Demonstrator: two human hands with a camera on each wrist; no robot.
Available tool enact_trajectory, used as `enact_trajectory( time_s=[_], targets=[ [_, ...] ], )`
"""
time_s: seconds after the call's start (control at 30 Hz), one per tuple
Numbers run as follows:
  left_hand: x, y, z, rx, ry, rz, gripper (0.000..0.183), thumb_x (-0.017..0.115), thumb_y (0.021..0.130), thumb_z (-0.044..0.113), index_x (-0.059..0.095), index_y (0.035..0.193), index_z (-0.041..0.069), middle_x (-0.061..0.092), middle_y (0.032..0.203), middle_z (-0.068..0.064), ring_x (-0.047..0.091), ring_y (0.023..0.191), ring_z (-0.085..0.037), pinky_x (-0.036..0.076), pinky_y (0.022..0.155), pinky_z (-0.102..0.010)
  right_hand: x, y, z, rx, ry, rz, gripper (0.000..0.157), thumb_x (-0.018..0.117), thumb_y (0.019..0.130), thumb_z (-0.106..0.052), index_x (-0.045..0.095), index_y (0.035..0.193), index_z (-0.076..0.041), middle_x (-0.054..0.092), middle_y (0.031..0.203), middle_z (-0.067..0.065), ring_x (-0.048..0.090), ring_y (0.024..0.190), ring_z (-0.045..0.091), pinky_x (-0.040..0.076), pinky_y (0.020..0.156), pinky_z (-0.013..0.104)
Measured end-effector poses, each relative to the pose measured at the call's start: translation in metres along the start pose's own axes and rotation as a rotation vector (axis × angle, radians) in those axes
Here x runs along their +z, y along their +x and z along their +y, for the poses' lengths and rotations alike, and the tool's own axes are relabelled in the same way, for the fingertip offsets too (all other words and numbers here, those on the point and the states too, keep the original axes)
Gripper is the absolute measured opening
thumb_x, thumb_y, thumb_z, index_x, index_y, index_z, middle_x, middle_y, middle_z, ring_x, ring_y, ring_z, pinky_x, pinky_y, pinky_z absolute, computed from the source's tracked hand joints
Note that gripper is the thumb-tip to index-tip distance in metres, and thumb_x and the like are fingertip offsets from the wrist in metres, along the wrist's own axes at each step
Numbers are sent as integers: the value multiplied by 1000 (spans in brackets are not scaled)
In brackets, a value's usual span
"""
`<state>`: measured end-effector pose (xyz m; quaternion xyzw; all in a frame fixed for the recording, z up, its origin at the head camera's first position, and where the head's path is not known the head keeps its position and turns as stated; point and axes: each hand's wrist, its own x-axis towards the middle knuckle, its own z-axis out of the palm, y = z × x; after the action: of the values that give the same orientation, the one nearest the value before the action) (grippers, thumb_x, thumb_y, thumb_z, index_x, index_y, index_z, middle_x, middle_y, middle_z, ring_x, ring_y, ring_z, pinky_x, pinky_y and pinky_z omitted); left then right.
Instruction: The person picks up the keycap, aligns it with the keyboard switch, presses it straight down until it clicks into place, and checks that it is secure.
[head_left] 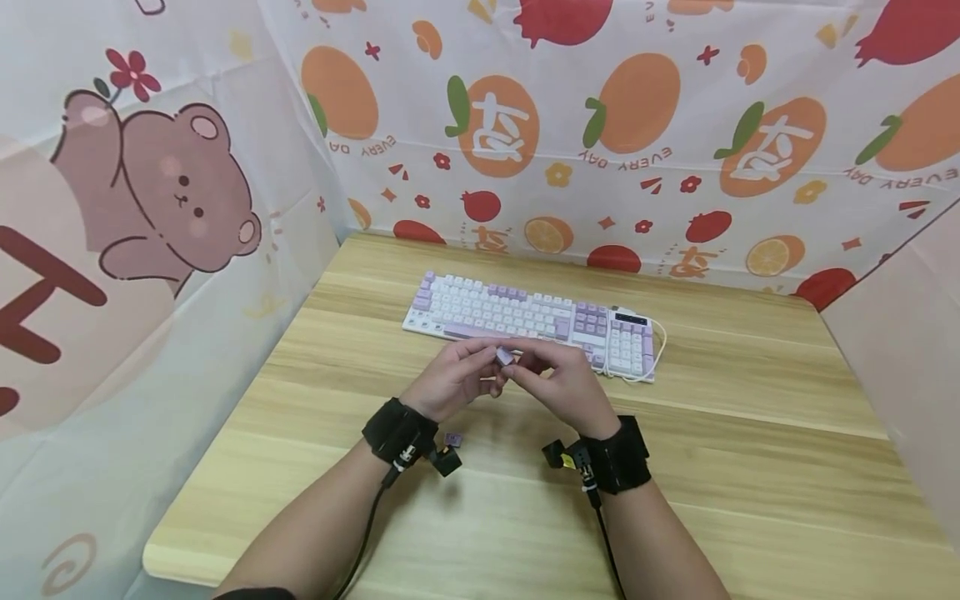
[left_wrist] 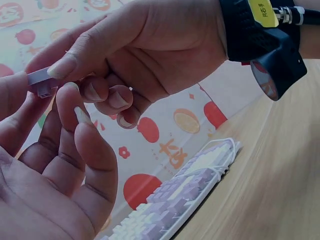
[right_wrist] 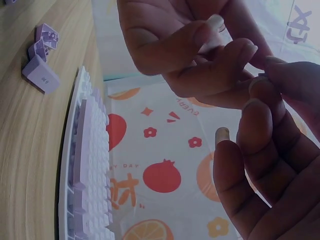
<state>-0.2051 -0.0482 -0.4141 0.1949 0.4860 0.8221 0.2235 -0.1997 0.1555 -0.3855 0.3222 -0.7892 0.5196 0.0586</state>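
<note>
A small purple keycap [head_left: 505,357] is held up above the worktop [head_left: 765,483], pinched between the fingers of the left hand [head_left: 450,379] and those of the right hand [head_left: 566,383], nearly closed on its edges; the left wrist view shows its hollow-stemmed underside facing down. Just beyond the hands lies a white and purple keyboard [head_left: 498,304], a pale cable [head_left: 664,337] looped round its right end. Loose purple keycaps [right_wrist: 42,75] sit together on the wood nearer the person. Fruit-printed cloth [head_left: 637,183] hangs behind.
</note>
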Motion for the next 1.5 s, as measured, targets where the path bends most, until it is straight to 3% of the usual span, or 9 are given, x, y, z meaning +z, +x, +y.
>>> enact_trajectory(
  time_s=[0.3,0.53,0.63,0.77,0.87,1.03,1.2,1.33,1.5],
  targets=[
    [10,20,-6,-13,108,29,33,46,105,34,65,95,10,61,83,2,54,73,-11,44,68,-25,-6,-1,5,-5,-57,61,27,77,86,-17,72,112,-12,65,75,-4,60,68,10,53,63,25],
    [10,23,-5,-20,216,98,38,47,105,25,57,116,-10,61,82,1,53,71,-10,43,62,-22,-5,2,13,-97,-180,113,23,77,86,-15,72,108,-10,59,66,-5,54,61,7,50,58,26],
    [11,22,-4,-28,270,142,37,54,101,21,56,124,-9,65,85,1,57,74,-11,45,62,-22,-4,3,17,-136,-302,135,22,78,84,-15,71,105,-11,55,63,-7,49,58,5,45,54,24],
    [13,22,-5,-15,322,230,29,62,96,17,62,117,-3,68,84,0,62,73,-14,46,61,-22,-4,4,21,-144,-415,130,24,81,82,-20,67,100,-12,53,63,-7,48,56,4,41,52,21],
    [12,22,-5,-3,348,263,22,62,96,16,65,110,-1,69,81,-1,63,71,-15,47,61,-23,-5,4,22,-109,-371,91,27,82,81,-21,65,100,-11,56,65,-6,51,58,4,45,55,21],
    [10,21,-5,9,411,220,24,60,98,19,68,106,-2,71,82,-2,66,72,-15,52,64,-27,-12,3,20,-39,-232,32,21,79,84,-18,66,99,-12,64,74,-5,58,66,6,53,64,26],
    [12,18,-4,-16,512,179,23,65,96,24,72,107,6,73,88,-3,67,78,-19,51,65,-28,-21,1,16,1,-214,-8,13,79,85,-19,70,94,-14,69,83,-6,61,72,6,55,69,29],
    [11,16,-4,-27,586,197,21,68,93,28,74,104,11,73,90,-3,64,79,-20,47,66,-27,-24,1,13,45,-201,-53,13,79,84,-22,75,95,-16,71,86,-9,63,76,5,56,71,32],
    [4,14,2,23,710,198,23,63,97,31,75,103,11,73,90,-2,65,77,-18,51,66,-30,-37,-1,14,85,-181,-28,19,73,90,-26,75,104,-14,74,92,-3,67,81,7,56,72,30]
  ],
)
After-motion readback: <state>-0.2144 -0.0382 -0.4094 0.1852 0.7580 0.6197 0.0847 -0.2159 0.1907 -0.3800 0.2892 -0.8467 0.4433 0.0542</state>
